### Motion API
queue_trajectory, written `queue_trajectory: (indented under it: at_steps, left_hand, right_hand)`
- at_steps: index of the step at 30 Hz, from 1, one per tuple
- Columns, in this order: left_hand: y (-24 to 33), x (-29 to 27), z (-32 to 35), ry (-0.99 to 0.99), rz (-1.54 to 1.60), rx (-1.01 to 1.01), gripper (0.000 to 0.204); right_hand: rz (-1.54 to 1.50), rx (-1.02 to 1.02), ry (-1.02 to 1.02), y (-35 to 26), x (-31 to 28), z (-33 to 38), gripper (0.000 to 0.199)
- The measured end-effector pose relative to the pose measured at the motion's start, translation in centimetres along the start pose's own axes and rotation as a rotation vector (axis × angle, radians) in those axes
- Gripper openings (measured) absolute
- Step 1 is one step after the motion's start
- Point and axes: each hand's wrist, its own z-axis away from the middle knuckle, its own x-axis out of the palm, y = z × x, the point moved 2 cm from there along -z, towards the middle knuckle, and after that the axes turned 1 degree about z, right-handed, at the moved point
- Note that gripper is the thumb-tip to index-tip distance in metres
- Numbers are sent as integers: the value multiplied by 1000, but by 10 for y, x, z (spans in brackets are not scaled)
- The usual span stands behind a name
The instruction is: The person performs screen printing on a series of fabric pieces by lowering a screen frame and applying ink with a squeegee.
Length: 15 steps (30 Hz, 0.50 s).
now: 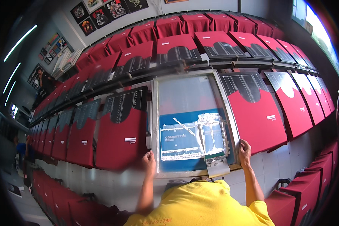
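A large screen printing frame (234, 124) with metal sides lies in front of me, held by both hands. Its mesh is pale at the far end and blue at the near end, with white ink smeared round a stencil area (180, 139). My left hand (149, 162) is closed at the frame's near left side. On the opposite side, my right hand (245, 153) grips the edge near the right corner. A squeegee (216, 165) with a grey handle and a green strip rests at the near right of the screen, overhanging the near rail. The hands' inner fingers are partly hidden.
Red shirt panels on dark boards stand in long rows: one board (120, 128) is left of the frame, another (254, 113) right of it. A dark rail (139, 71) runs behind. More red boards (301, 199) stand at my lower right. A person (20, 148) is far left.
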Motion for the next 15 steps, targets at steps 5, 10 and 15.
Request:
queue_trajectory:
  at_steps: [5, 10, 15]
  left_hand:
    - [11, -2, -1, -22, 0, -14, 44]
    - [11, -3, 0, -21, -22, -9, 41]
    - [0, -3, -2, -9, -72, -48, 40]
  right_hand:
    - [-17, -10, 12, -3, -2, -3, 29]
    - [25, -47, 20, -13, -6, 1, 30]
    - [57, -27, 35, -4, -7, -1, 30]
